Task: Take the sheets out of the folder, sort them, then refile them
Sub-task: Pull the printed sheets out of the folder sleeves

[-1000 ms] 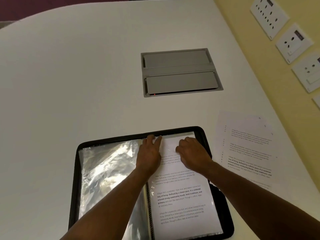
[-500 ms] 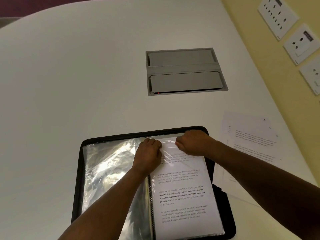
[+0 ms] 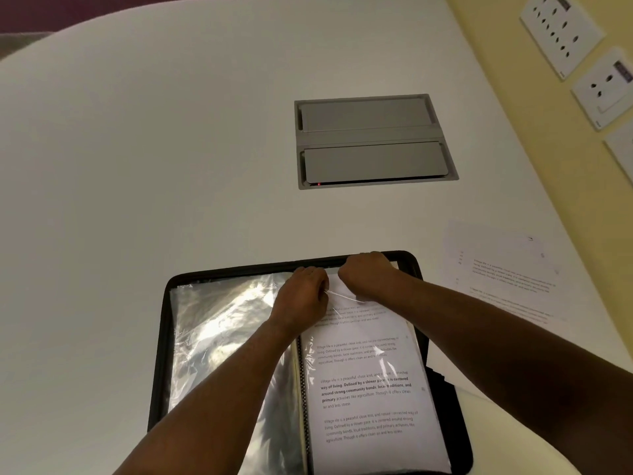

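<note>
Right hand [image 3: 368, 274] shifted up, curled grip on sheet [image 3: 366, 389]; left hand [image 3: 301, 296] pinches sleeve [image 3: 342, 296]; fingertips hidden.

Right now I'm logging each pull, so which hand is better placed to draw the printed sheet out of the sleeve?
Right. The right hand sits at the sleeve's top opening on the printed sheet, nearest the loose sheets beside the folder. The left hand pinches the sleeve edge by the spine.

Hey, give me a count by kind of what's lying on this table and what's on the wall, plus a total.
Open black folder: 1
Printed sheet in the folder's right sleeve: 1
Loose printed sheets on the table: at least 1, layers unclear
Grey cable hatch: 1
Wall socket plates: 3
Total: at least 7
</note>
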